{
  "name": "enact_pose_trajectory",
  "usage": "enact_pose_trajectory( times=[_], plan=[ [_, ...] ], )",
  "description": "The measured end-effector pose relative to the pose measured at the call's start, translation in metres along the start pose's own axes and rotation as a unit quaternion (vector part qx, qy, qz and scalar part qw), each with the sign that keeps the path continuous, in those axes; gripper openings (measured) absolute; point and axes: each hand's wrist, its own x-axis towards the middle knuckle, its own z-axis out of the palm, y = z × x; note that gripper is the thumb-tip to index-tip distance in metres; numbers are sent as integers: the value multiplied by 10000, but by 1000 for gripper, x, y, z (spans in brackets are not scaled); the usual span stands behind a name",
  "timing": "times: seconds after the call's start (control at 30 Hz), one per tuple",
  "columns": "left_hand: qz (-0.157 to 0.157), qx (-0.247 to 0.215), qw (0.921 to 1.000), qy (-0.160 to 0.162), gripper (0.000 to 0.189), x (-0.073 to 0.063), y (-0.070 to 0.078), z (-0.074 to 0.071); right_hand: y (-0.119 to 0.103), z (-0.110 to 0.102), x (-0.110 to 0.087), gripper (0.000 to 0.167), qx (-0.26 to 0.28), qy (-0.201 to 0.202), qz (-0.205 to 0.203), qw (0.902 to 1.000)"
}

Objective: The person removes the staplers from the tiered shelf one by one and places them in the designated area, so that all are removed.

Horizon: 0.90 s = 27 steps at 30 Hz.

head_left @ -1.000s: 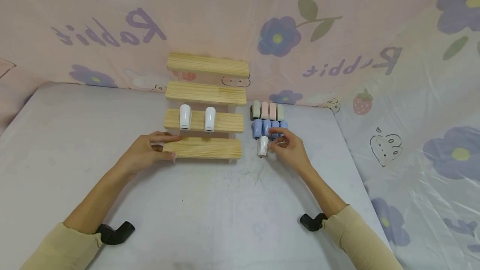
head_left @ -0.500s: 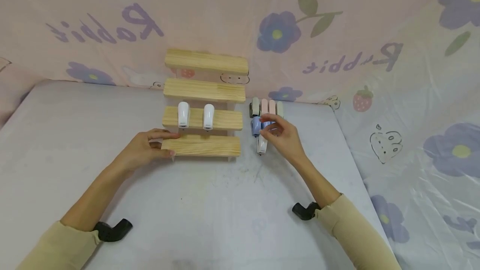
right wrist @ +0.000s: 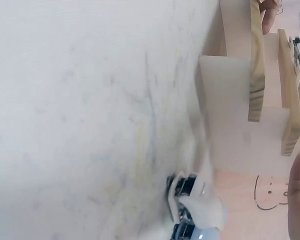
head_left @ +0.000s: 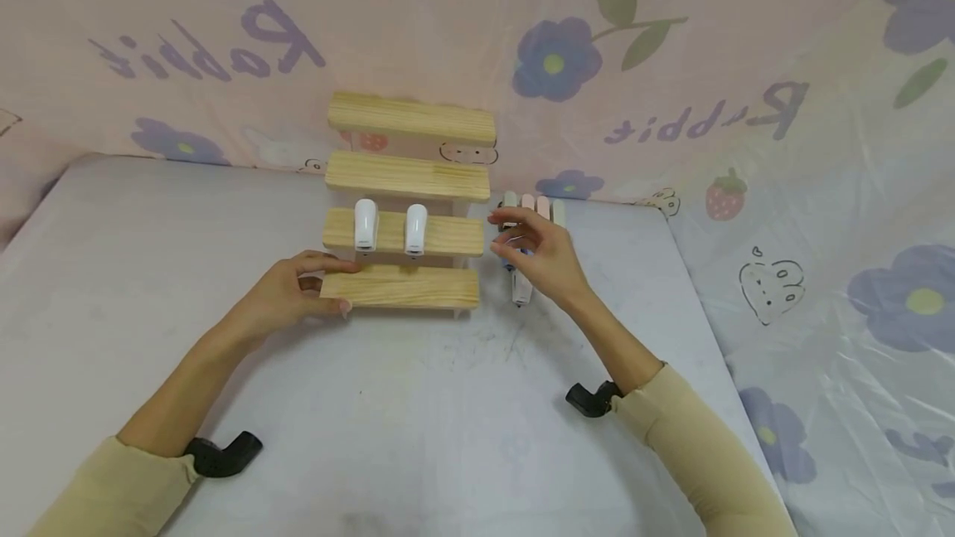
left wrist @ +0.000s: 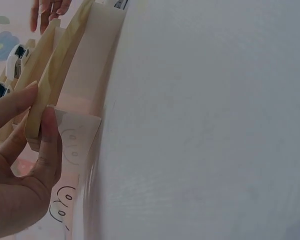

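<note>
My left hand [head_left: 287, 297] pinches the left end of the lowest plank of a stepped wooden display stand [head_left: 406, 287], thumb at the front edge, fingers behind. The left wrist view shows this grip [left wrist: 27, 170] close up. Two white mini staplers [head_left: 366, 224] stand upright on the second plank from the bottom. To the stand's right, my right hand [head_left: 548, 259] hovers over a group of small staplers, thumb and fingers apart, nothing visible between them. A white stapler [head_left: 521, 288] sits at the front of that group; blue ones behind it are mostly hidden by the hand.
Green and pink staplers [head_left: 528, 202] form the back row, near the patterned cloth wall [head_left: 448, 40]. The stand's two upper planks [head_left: 406, 176] carry nothing. Clear side panels [right wrist: 230, 100] support the planks. The white tabletop [head_left: 403, 437] spreads in front.
My right hand has moved left and away from me, from beside the front white stapler toward the stand's right side. That stapler stays put. My left hand keeps its grip.
</note>
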Motion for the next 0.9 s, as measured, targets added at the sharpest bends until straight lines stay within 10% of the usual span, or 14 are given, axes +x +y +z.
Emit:
enact_pose_trajectory(
  times=[0.9],
  plan=[
    [-150, 11, 9998, 138, 55, 2, 3, 1, -35, 51, 34, 59, 192, -623, 53, 9979]
  ],
)
